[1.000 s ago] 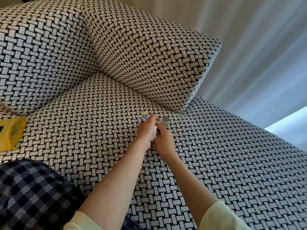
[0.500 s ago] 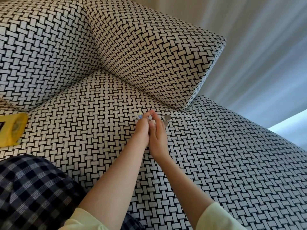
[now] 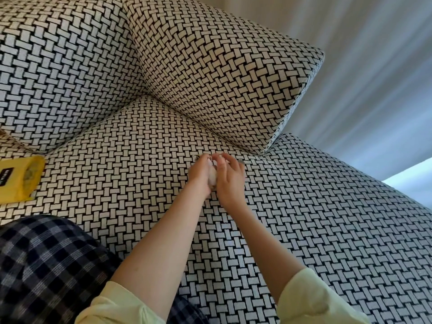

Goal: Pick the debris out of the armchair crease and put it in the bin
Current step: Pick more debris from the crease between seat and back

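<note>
My left hand (image 3: 201,175) grips a pale wad of debris (image 3: 212,177). My right hand (image 3: 230,181) has loose fingers (image 3: 225,157) stretched toward the armchair crease (image 3: 219,136) just ahead. A grey scrap (image 3: 241,162) lies beside them. I should pinch it lightly without dropping the wad. No bin is in view.

debris (image 3: 212,178) mostly hidden, blurred, yellow box (image 3: 18,178) cropped at left

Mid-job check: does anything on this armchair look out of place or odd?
A yellow packet lies on the seat at the view's left edge, clearly not upholstery. The left hand holds a white wad near the crease, with the right hand beside it.
</note>
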